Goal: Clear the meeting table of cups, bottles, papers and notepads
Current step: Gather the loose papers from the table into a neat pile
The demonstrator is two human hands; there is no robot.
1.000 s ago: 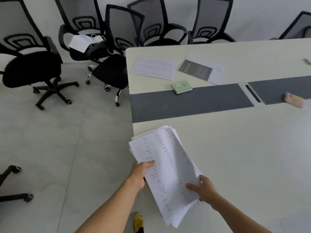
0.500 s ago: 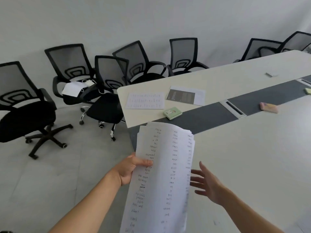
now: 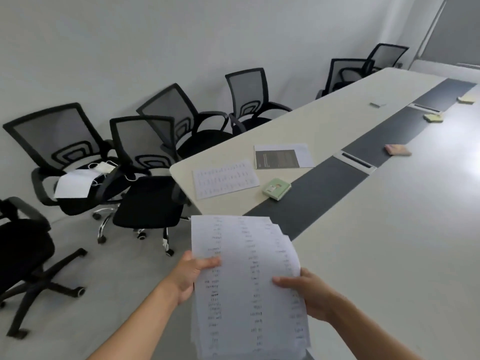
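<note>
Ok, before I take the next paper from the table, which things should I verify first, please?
1. The stack of white printed sheets is gripped by the left hand and the right hand: ok.
2. Stack edges squared: not ok, the upper corners fan out.
3. One hand free for picking: not ok, both hold the stack.
4. The single white printed sheet near the table corner lies flat, nothing on it: ok.
5. The small green spiral notepad beside that sheet is unobstructed: ok.
6. Whole of the long white table checked: cannot tell, its far end is cut off.
</note>
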